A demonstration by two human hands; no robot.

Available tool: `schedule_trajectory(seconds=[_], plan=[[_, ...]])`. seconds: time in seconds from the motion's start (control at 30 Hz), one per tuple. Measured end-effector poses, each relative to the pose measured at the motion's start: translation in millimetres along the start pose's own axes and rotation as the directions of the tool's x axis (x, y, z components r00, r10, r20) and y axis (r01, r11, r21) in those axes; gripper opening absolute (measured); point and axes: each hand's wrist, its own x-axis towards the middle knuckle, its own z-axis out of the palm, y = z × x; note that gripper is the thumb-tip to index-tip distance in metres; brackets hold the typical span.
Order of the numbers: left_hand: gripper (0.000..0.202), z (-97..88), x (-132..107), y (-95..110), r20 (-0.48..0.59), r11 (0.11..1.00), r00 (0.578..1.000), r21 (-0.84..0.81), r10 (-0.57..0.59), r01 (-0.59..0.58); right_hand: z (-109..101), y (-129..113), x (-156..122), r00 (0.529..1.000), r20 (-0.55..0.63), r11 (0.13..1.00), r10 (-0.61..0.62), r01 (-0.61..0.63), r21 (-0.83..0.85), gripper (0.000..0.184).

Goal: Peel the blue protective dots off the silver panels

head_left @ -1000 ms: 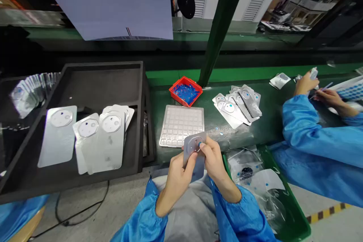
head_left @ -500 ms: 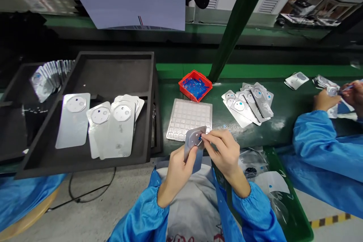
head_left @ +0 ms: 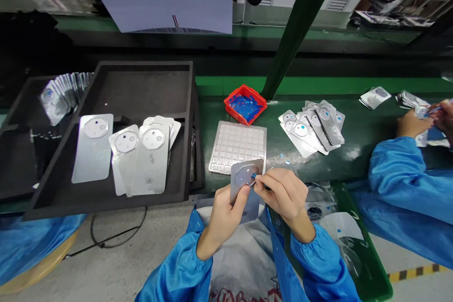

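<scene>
Head view: left hand (head_left: 223,214) clamps plate (head_left: 242,178), likely light, stiff, best edge-held; right hand (head_left: 284,193) pinches blue bit (head_left: 254,175), plate's one o'clock.

The grid tray (head_left: 236,144) lies on the table (head_left: 274,120), directly ahead of the person. The bin (head_left: 261,111) sits just behind it; the post (head_left: 288,49) rises behind and to the right of the bin. A plate pile (head_left: 311,130) lies right of the grid tray. Farther right, near the co-worker's hands (head_left: 414,123), lies a small plate stack (head_left: 375,97).

On the left, a large tray (head_left: 148,78) holds a single plate (head_left: 92,155) and, to its right, an overlapping plate group (head_left: 150,163). A plate row (head_left: 58,99) is located left of this tray. The crate (head_left: 378,259), containing bags (head_left: 322,193), stands at the near right. The held plate (head_left: 242,184) is located before the grid tray, between the left hand (head_left: 226,212) and right hand (head_left: 285,193); the small part (head_left: 254,175) is at the right hand's fingertips.
</scene>
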Motion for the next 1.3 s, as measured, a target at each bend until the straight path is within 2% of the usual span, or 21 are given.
schedule_trajectory(seconds=[0.13,0.33,0.7,0.87,1.0,1.17,1.3], plan=[[0.045,1.2,-0.3,1.1,-0.015,0.998,0.998,-0.037,-0.058,0.057,0.9,-1.7,-0.7,1.000,-0.023,1.000,-0.001,0.001,0.002,0.006],[0.049,3.2,-0.5,-1.1,-0.014,0.996,0.996,-0.026,-0.088,0.087,4.8,-3.4,0.6,0.990,0.012,0.989,0.141,-0.141,0.048,0.013],[0.066,5.7,1.6,-1.9,0.063,0.985,0.983,0.032,-0.170,0.168,-2.1,-10.2,-7.8,0.976,0.026,0.976,0.218,-0.217,-0.007,0.016],[0.066,2.8,-2.4,-19.3,0.168,0.983,0.968,0.031,-0.186,0.183,-5.8,-14.9,-16.8,0.965,0.033,0.965,0.259,-0.256,-0.060,0.015],[0.062,6.6,-4.7,-43.2,0.334,0.977,0.920,0.013,-0.204,0.212,-7.3,-11.8,-28.4,0.953,0.024,0.949,0.302,-0.298,-0.102,0.017],[0.071,27.5,-13.9,-56.3,0.301,0.951,0.910,-0.034,-0.285,0.309,-11.8,-9.1,-41.1,0.935,0.011,0.925,0.353,-0.347,-0.153,0.018],[0.075,39.0,-13.9,-61.8,0.298,0.966,0.924,-0.016,-0.241,0.257,-16.1,-9.0,-48.5,0.910,-0.030,0.896,0.414,-0.413,-0.166,0.020]])
